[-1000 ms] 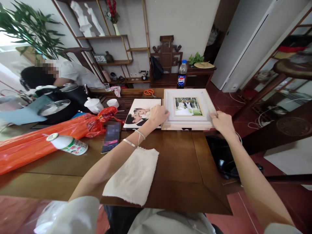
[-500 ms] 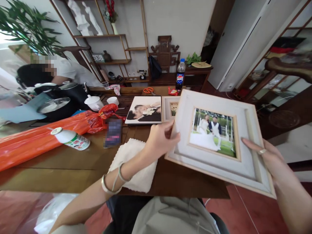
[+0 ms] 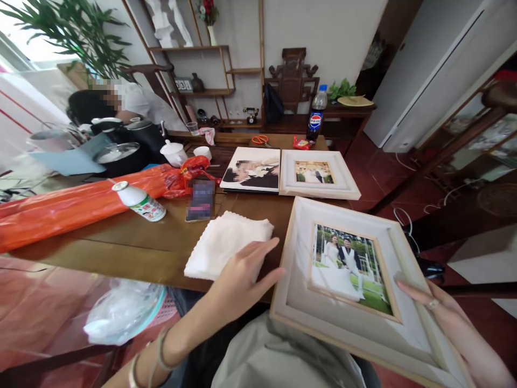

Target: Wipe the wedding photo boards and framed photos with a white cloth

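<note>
Brown wooden table (image 3: 125, 240), clock read from view centre. Photo frame (image 3: 351, 272) at 4 o'clock, tilted, right hand (image 3: 460, 323) clamped on its right side, thumb on front. Left hand (image 3: 242, 280) at 6 o'clock, fingers spread, near frame's left edge, contact unclear. White cloth (image 3: 226, 242) at 7, second frame (image 3: 317, 173) at 2, cola bottle (image 3: 317, 116) at 1.

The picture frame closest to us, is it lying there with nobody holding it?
No, the right hand holds the picture frame by its right side.
</note>
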Tool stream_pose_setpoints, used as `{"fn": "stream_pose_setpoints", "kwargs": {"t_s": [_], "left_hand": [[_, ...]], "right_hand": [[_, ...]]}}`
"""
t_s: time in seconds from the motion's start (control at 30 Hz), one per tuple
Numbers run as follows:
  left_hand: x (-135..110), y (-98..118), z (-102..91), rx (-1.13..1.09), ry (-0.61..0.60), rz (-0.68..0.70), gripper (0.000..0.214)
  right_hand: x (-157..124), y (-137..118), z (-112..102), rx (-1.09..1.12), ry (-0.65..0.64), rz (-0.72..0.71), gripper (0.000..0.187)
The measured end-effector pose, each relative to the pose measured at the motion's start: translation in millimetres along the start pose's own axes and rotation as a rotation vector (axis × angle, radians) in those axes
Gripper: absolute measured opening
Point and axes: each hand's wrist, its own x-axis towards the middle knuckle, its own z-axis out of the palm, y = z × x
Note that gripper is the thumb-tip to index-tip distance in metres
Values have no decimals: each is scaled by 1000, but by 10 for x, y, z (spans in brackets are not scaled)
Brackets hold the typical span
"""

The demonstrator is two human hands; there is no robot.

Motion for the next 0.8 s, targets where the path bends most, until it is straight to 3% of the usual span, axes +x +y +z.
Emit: {"fn": "stream_pose_setpoints", "kwargs": {"t_s": [0.13, 0.2, 0.33, 0.53, 0.67, 0.8], "left_hand": [[-311, -316, -281, 262, -157, 89, 78], [-436, -510, -318, 342, -153, 89, 79], [-530, -771, -227, 396, -41, 104, 78], [-517, -961, -68, 450, 200, 231, 66], [-573, -1075, 24, 327, 463, 216, 58], [-602, -1099, 76, 306, 457, 157, 49]], "right_hand": [[115, 72, 13, 110, -55, 102, 54], [194, 88, 24, 95, -70, 122, 55], [298, 78, 71, 58, -99, 100, 52], [311, 39, 136, -34, -128, -9, 43], [364, 40, 136, -160, -171, -252, 56], [428, 41, 160, -262, -167, -417, 62]]}}
